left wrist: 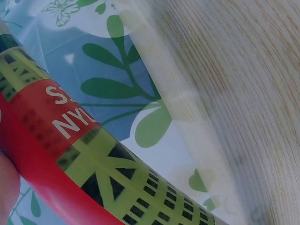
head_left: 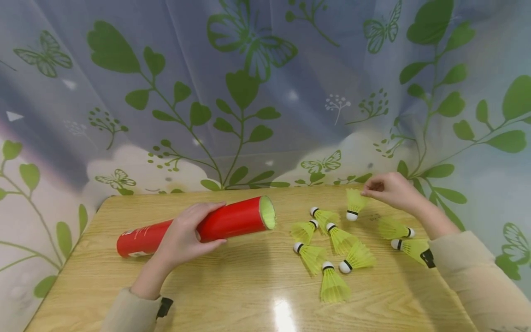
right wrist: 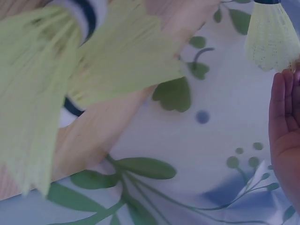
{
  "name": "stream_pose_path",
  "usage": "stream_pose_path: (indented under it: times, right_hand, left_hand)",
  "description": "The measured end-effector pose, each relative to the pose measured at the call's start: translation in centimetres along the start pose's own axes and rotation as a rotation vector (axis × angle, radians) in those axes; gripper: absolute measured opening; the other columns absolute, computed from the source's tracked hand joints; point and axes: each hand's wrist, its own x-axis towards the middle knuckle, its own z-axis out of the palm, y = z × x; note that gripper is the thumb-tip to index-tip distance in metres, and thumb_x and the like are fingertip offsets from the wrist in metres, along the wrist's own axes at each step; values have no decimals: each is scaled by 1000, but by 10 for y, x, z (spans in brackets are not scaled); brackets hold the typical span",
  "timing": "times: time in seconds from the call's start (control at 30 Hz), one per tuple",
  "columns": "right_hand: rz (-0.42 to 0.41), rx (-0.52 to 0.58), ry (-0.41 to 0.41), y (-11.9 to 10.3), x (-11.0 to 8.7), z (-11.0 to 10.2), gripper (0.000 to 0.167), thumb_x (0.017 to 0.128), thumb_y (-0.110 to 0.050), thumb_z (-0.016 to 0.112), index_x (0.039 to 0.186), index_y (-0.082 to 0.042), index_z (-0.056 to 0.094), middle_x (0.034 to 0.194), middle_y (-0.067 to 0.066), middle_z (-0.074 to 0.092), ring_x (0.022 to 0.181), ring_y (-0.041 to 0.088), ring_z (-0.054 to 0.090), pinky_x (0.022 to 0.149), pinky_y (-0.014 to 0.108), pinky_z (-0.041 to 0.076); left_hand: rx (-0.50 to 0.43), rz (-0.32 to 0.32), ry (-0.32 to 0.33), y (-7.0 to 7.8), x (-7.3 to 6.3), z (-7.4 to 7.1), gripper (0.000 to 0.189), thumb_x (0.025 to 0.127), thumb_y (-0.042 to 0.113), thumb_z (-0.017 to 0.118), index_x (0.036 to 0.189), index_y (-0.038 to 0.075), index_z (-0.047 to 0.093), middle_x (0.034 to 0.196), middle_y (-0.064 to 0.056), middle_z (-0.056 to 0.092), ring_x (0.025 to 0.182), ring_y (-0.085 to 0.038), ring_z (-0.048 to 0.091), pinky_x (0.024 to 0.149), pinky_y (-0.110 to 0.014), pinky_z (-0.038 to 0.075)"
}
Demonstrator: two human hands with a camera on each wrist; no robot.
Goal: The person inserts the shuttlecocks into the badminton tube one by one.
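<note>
At the left of the wooden table [head_left: 244, 286], a red tube [head_left: 236, 216] lies slantwise in the grip of the left hand [head_left: 186, 236], whose fingers and thumb wrap its middle; I cannot tell whether its left end touches the wood. The left wrist view shows another side of the tube, patterned yellow-green and black, with white lettering on a red patch. Its round mouth faces right, with yellow-green showing inside. A dark wrist strap [head_left: 165, 307] sits by the pale left sleeve [head_left: 132, 311].

Right of the mouth, six loose shuttlecocks [head_left: 310, 258], yellow with white heads and black bands, lie on their sides in a cluster, heads pointing various ways; the nearest [head_left: 335, 286] has its head toward the far side. Beyond them, to the far right, the right hand [head_left: 392, 191] pinches the skirt edge of a held shuttlecock [head_left: 355, 199], its head pointing down. Farther right, two more shuttlecocks [head_left: 392, 228] lie close together, heads opposed, beside the right sleeve [head_left: 469, 258]. A leaf-and-butterfly curtain [head_left: 274, 124] hangs along the far edge
</note>
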Motion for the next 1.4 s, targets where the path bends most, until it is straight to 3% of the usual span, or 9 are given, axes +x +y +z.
stream_pose_path:
  times: [0.33, 0.53, 0.8, 1.07, 1.4]
  right_hand:
    - [-105, 1, 117, -38, -4, 1, 6, 97, -16, 78, 98, -10, 80, 90, 1, 79, 81, 13, 71, 73, 26, 59]
    - [-236, 6, 227, -62, -5, 3, 3, 92, -10, 82, 93, -13, 80, 86, -3, 78, 78, 10, 71, 73, 26, 60]
    - [-411, 126, 354, -90, -3, 9, 17, 84, 5, 85, 89, -11, 79, 84, -2, 77, 76, -3, 65, 73, 11, 55]
    - [-585, 223, 418, -113, -1, 14, 28, 75, 16, 84, 88, -9, 78, 82, 2, 77, 73, 3, 68, 73, 10, 54]
    - [-636, 398, 442, -136, 8, 27, 28, 77, 20, 80, 91, -4, 77, 82, 7, 75, 76, 4, 66, 74, 13, 55]
  left_hand:
    - [4, 7, -2, -1, 0, 2, 81, 71, 19, 99, 143, 11, 63, 133, -7, 72, 117, -26, 70, 90, -50, 64]
    - [6, 10, -13, -1, 0, 3, 81, 71, 19, 99, 143, 9, 63, 133, -7, 72, 116, -26, 70, 89, -49, 64]
    - [3, -2, -16, -1, -1, 3, 80, 72, 20, 99, 144, 11, 63, 134, -7, 72, 116, -25, 70, 89, -49, 64]
    - [3, 6, -15, 0, 0, 4, 81, 72, 20, 99, 143, 11, 63, 134, -7, 72, 116, -26, 70, 89, -49, 64]
    - [8, -4, -20, 1, 0, 3, 80, 73, 21, 98, 144, 10, 63, 134, -8, 72, 117, -27, 69, 90, -49, 64]
